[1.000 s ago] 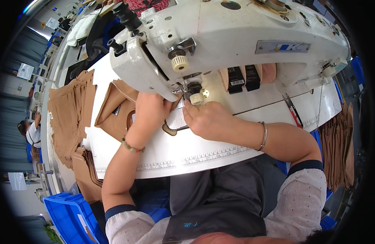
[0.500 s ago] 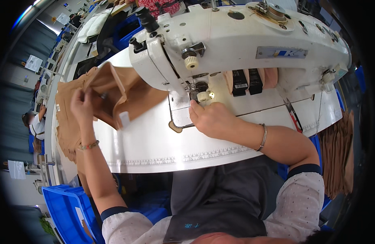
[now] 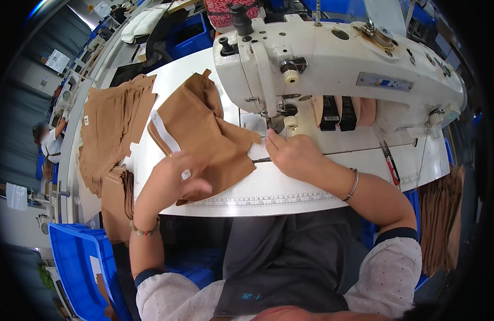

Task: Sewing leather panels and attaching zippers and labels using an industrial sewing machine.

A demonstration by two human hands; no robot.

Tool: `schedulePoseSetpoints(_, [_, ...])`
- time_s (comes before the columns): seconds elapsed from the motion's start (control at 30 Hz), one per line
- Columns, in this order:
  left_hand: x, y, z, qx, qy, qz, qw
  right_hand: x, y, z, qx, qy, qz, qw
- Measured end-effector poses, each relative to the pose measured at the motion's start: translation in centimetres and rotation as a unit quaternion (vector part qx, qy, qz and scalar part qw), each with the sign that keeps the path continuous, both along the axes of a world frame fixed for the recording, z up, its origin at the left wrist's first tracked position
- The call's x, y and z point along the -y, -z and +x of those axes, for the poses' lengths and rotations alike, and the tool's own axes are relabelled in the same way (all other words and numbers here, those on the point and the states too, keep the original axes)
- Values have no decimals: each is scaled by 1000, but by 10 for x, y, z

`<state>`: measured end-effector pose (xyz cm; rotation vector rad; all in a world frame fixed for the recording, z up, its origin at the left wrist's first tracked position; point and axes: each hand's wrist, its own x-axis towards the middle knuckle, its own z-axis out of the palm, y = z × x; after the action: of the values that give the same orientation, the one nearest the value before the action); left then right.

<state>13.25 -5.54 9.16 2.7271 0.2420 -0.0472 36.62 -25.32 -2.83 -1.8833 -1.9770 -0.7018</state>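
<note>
A brown fabric piece (image 3: 204,128) with a white strip along its left edge lies rumpled on the white sewing table (image 3: 231,202), left of the sewing machine (image 3: 332,59). Over its lower left part is my left hand (image 3: 169,179), thumb and fingers apart and slightly blurred. A small white patch shows by its fingers; I cannot tell what it is. My right hand (image 3: 296,155) rests beside the needle area (image 3: 276,120), fingers pressed together with the tips close to the presser foot. What they pinch, if anything, is hidden.
Stacked brown pieces (image 3: 115,123) lie at the left, with folded brown fabric (image 3: 115,203) nearer. Red-handled snips (image 3: 390,165) and black labels (image 3: 330,113) lie by the machine. A blue crate (image 3: 78,257) stands lower left; brown pieces (image 3: 442,219) hang at the right.
The brown fabric, lifted and folded over at the left before, now lies spread on the table. My left hand has come down and to the right, off its edge. My right hand stays by the needle.
</note>
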Motion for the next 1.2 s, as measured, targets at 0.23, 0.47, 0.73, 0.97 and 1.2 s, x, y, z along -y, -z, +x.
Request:
schedulePoseSetpoints(0.23, [-18,73,59,194,-48,18,980,-1,-3,-1,-3,-5,41,999])
schedulePoseSetpoints(0.47, [-9,74,33,340,-155,-217,902,9,-16,-6,-73,-21,-9,997])
schedulePoseSetpoints(0.73, [41,46,8,350,-173,-303,869,-22,-50,-80,-469,-89,120,870])
schedulePoseSetpoints(0.97, [34,30,-2,412,-147,-133,890,0,-68,-71,-476,-150,14,866])
schedulePoseSetpoints(1.2, [28,13,-6,370,-91,-109,918,25,-97,-64,-638,-108,-39,761])
